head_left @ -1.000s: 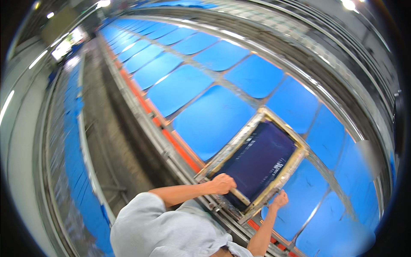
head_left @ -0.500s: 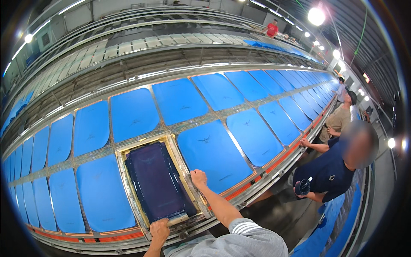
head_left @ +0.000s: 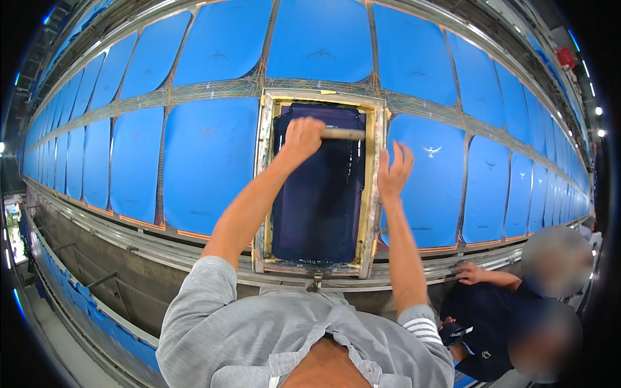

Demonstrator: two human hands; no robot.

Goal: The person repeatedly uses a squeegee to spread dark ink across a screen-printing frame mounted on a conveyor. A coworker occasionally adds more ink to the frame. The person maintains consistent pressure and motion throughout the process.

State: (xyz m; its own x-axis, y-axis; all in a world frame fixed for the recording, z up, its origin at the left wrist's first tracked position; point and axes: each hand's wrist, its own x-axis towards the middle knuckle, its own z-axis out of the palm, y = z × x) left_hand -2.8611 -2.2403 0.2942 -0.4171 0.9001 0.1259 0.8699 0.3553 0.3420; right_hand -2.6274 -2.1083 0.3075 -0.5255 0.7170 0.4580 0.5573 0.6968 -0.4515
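A screen-printing frame [head_left: 264, 213] with a dark, ink-coated mesh [head_left: 317, 207] lies on the long table in front of me. My left hand [head_left: 303, 139] is wrapped round one end of a squeegee [head_left: 343, 134] near the far end of the mesh; its blade is hidden. At the frame's right side is my right hand [head_left: 396, 169], fingers apart and holding nothing. Whether it touches the frame's edge I cannot tell. Beside it lies a blue sheet [head_left: 430, 187] with a pale bird-like mark.
Rows of blue panels [head_left: 210, 168] cover the table on both sides, many with small marks. A metal rail [head_left: 194, 246] runs along the near edge. At the right a co-worker in a dark shirt [head_left: 485, 343] rests a hand [head_left: 471, 273] by the rail and holds a dark cup [head_left: 451, 332].
My left hand has carried the squeegee from the near end of the mesh to the far end. The right hand's fingers have spread from a closed grip. My view has tilted down.
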